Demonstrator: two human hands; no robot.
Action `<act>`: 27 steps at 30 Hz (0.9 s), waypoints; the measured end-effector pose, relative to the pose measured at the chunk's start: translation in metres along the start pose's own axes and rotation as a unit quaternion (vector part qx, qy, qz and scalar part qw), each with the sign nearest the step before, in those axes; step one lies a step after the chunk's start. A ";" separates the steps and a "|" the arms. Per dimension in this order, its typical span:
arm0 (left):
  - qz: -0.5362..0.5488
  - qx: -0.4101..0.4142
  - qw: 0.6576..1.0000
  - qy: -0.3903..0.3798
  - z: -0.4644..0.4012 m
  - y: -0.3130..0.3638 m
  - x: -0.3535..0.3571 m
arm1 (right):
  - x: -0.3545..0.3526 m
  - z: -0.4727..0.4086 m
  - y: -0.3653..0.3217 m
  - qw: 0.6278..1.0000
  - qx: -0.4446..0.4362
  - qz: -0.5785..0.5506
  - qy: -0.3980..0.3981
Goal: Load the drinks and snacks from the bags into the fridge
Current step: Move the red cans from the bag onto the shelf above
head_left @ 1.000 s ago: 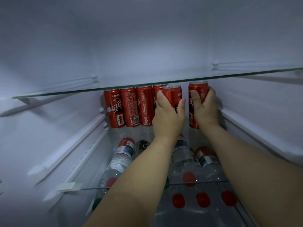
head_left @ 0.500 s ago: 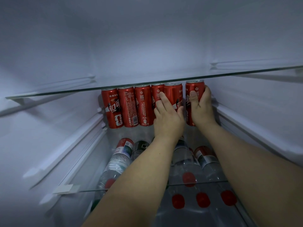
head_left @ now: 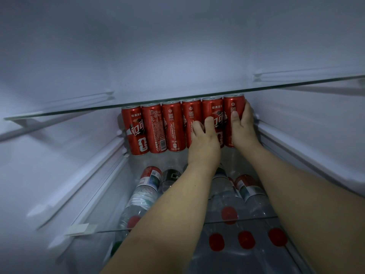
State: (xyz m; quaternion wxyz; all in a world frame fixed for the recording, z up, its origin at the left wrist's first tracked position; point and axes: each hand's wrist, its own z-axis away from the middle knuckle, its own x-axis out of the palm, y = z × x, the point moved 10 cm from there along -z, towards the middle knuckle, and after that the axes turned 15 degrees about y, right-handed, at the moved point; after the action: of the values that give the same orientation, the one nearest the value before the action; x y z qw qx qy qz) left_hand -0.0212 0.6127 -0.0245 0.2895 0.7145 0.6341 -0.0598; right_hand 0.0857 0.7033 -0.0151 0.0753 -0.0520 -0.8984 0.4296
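Six red cola cans stand in a tight row at the back of the middle glass shelf [head_left: 110, 230], from the leftmost can [head_left: 133, 131] to the rightmost can [head_left: 232, 107] by the right wall. My right hand [head_left: 244, 129] grips that rightmost can, with the thumb on its front and the fingers round its right side. My left hand [head_left: 203, 141] has its fingers curled against the fronts of the fourth can [head_left: 191, 109] and fifth can [head_left: 212, 109], without wrapping either one.
The upper glass shelf [head_left: 118, 108] runs just above the can tops. Under the middle shelf lie several clear water bottles [head_left: 146, 186] with red caps [head_left: 245, 239] towards me. White fridge walls and shelf rails [head_left: 85, 171] close in on both sides.
Both hands pushed their cans back into the row and to the right. The left hand's fingers slid off the fifth can and curled up. The right hand still grips the end can.
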 end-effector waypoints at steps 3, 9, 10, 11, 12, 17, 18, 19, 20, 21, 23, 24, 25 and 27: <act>0.000 0.004 1.000 -0.006 0.000 0.000 0.001 | 0.003 -0.001 0.003 1.000 0.004 -0.001 -0.016; -0.013 0.013 1.000 -0.009 0.000 0.002 0.000 | 0.005 -0.004 0.012 0.999 0.010 0.042 -0.021; -0.016 0.012 1.000 -0.015 0.000 0.003 0.001 | 0.005 -0.004 0.013 0.999 0.011 0.042 -0.020; -0.020 0.013 1.000 -0.019 0.001 0.003 0.001 | 0.005 -0.004 0.013 0.999 0.011 0.042 -0.018; -0.023 0.014 0.999 -0.019 0.000 0.004 0.001 | 0.005 -0.004 0.013 0.999 0.010 0.042 -0.015; -0.019 0.015 1.000 -0.016 0.000 0.005 0.000 | 0.005 -0.003 0.013 0.999 0.021 0.039 -0.017; -0.016 0.015 1.000 -0.014 0.000 0.005 -0.001 | 0.005 -0.003 0.013 0.999 0.022 0.037 -0.017; -0.014 0.015 1.000 -0.012 0.000 0.005 -0.001 | 0.005 -0.003 0.012 0.999 0.022 0.037 -0.017; -0.012 0.015 1.000 -0.010 -0.001 0.005 -0.002 | 0.004 -0.003 0.012 0.999 0.020 0.037 -0.017; -0.011 0.016 1.000 -0.010 -0.001 0.005 -0.002 | 0.004 -0.003 0.012 0.999 0.019 0.038 -0.016; -0.011 0.015 1.000 -0.012 -0.001 0.005 -0.002 | 0.004 -0.003 0.012 0.999 0.020 0.039 -0.016; -0.011 0.014 1.000 -0.012 0.000 0.005 -0.002 | 0.004 -0.003 0.012 0.999 0.019 0.040 -0.016; -0.011 0.014 1.000 -0.012 0.000 0.005 -0.003 | 0.004 -0.003 0.012 0.999 0.020 0.042 -0.017; -0.011 0.014 1.000 -0.010 0.000 0.005 -0.003 | 0.005 -0.002 0.012 0.999 0.024 0.042 -0.018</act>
State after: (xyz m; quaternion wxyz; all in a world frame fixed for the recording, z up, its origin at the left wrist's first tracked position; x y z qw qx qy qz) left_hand -0.0168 0.6099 -0.0207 0.2854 0.7109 0.6379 -0.0789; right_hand 0.0819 0.7130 -0.0224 0.0424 -0.0799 -0.8859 0.4550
